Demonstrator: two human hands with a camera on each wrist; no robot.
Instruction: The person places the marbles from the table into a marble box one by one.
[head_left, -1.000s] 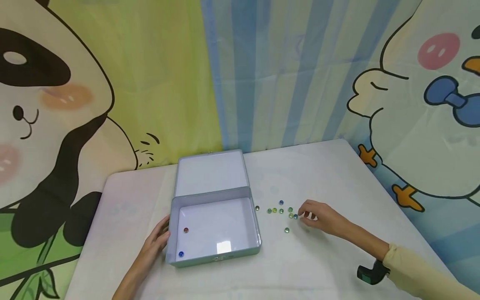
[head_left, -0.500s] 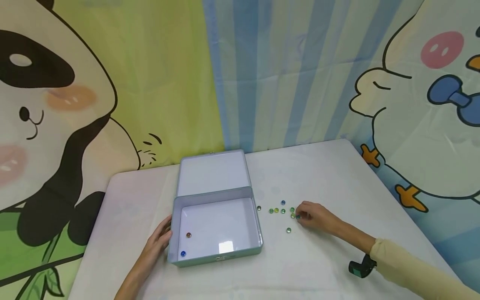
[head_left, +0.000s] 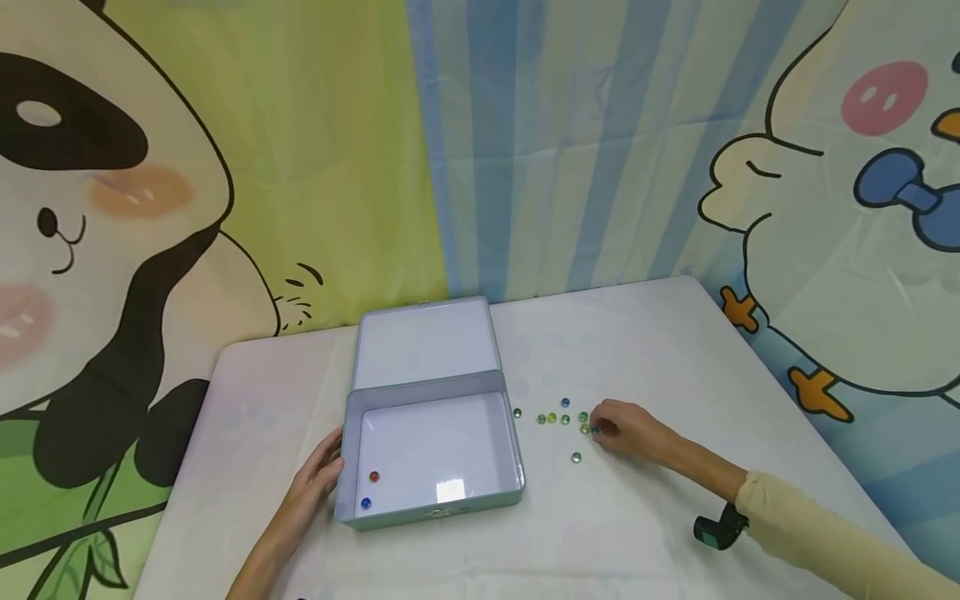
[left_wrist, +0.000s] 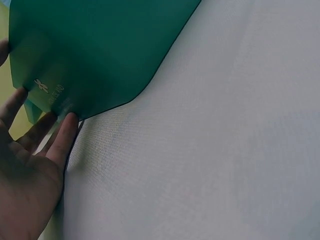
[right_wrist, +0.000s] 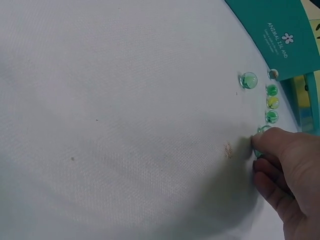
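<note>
A pale green tin box (head_left: 480,501) stands on the white table with its lid (head_left: 425,343) folded back. My left hand (head_left: 306,490) lies along its left side, fairly straight fingertips (left_wrist: 70,125) against the green wall. Inside are a reddish-brown marble (head_left: 374,477) and a blue marble (head_left: 366,503). To the right of the box, my right hand (head_left: 636,429) pinches a bluish glass marble (head_left: 596,430) between thumb and fingers at the tabletop. The thumb (right_wrist: 274,141) mostly hides that marble in the right wrist view.
Several loose marbles lie between box and right hand, among them a blue one (head_left: 566,402), a yellow one (head_left: 552,417) and, nearer the front, a green one (head_left: 576,457). A dark one (head_left: 517,413) is beside the box. Printed curtains (head_left: 525,150) rise behind the table (head_left: 622,350).
My right hand has moved slightly left and its fingers have come together on the bluish marble. In the box, the reddish-brown marble has rolled toward the front. My left hand stays at the box.
</note>
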